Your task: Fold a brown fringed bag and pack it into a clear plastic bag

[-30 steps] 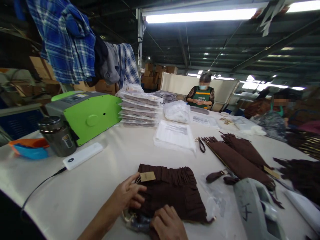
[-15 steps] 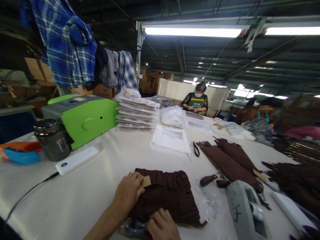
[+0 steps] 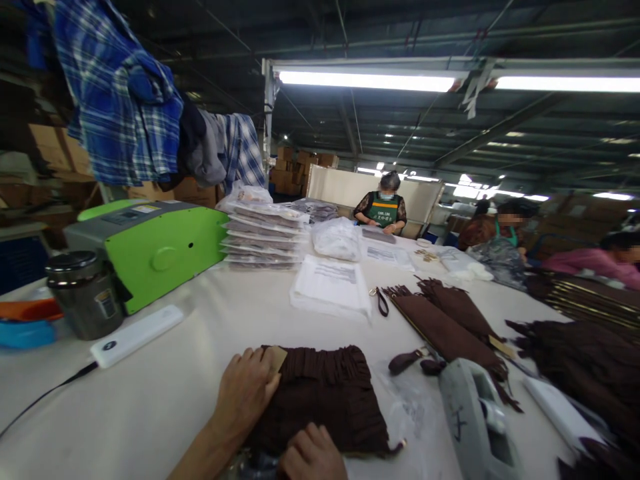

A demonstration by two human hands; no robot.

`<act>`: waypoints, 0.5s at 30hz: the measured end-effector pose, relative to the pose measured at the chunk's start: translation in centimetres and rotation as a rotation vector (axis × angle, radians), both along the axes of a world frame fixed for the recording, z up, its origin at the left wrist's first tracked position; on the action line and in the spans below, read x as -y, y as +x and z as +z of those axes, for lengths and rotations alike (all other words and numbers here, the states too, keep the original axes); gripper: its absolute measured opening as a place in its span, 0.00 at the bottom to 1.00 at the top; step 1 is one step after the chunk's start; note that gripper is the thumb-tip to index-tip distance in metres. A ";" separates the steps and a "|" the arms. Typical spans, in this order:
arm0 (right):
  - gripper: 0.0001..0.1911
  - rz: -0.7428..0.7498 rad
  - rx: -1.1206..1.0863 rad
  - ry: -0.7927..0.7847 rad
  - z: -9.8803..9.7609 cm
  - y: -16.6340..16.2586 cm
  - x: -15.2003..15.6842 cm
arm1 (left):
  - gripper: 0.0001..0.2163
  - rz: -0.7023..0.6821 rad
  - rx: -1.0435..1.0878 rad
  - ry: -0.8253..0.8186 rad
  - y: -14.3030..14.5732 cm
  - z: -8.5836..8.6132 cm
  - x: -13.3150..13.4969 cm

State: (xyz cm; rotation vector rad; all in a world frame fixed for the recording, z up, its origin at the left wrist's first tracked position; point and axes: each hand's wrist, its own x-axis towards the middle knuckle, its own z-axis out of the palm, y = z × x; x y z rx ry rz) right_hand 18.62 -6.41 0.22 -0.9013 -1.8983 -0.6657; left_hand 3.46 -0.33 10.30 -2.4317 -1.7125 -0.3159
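Observation:
A dark brown fringed bag (image 3: 325, 397) lies flat on the white table (image 3: 165, 393) in front of me. My left hand (image 3: 245, 393) rests palm down on its left edge, covering most of a tan paper tag (image 3: 277, 358). My right hand (image 3: 310, 457) presses on the bag's near edge at the bottom of the view, fingers curled. Clear plastic wrap (image 3: 410, 417) lies just right of the bag.
A grey tape dispenser (image 3: 475, 427) stands at the near right. More brown fringed bags (image 3: 445, 323) lie beyond. A green machine (image 3: 150, 250), dark jar (image 3: 83, 293), white power bank (image 3: 135, 335), stacked packed bags (image 3: 263, 233) and papers (image 3: 333, 287) occupy the left and middle. Other people work at the far side.
My left hand slid further onto the bag and now covers most of the tag. The view has shifted slightly; my right hand sits lower in the frame.

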 end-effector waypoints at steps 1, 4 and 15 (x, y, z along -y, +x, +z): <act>0.17 0.005 -0.006 -0.010 0.1 -0.2 0.0 | 0.12 0.005 -0.007 0.017 0.1 -0.1 -0.1; 0.16 -0.003 -0.066 0.005 0.3 -0.8 0.2 | 0.11 -0.006 -0.016 0.042 0.0 -0.6 -0.6; 0.23 -0.340 -0.579 -0.732 5.6 10.8 3.9 | 0.45 -0.535 0.089 0.287 -3.6 -6.8 1.9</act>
